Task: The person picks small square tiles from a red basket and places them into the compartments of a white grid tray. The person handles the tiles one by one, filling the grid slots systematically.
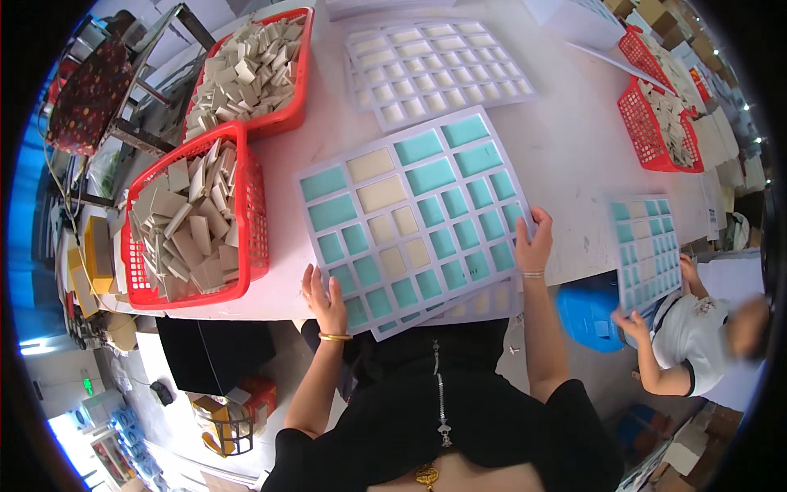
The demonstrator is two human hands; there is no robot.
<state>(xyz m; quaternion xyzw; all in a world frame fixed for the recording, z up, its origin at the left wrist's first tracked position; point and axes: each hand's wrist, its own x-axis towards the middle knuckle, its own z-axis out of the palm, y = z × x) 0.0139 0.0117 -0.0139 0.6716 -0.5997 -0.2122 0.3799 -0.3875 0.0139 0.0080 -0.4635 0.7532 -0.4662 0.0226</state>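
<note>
A white frame-like tray (407,195) divided into rectangular compartments lies tilted across the near edge of the table. Most of its compartments show teal; a few in the second column from the left show cream pieces (382,193). My left hand (325,305) grips its lower left edge, thumb toward the tray. On the right edge my right hand (534,242) pinches it between thumb and fingers. Beneath the near side, part of another similar tray (484,303) sticks out, mostly hidden.
Two red baskets (256,215) full of flat cream tiles (197,225) stand at the left. A stack of white compartment trays (434,70) lies at the back. More red baskets (648,135) sit far right. A co-worker (697,336) at the right holds a similar tray (646,250).
</note>
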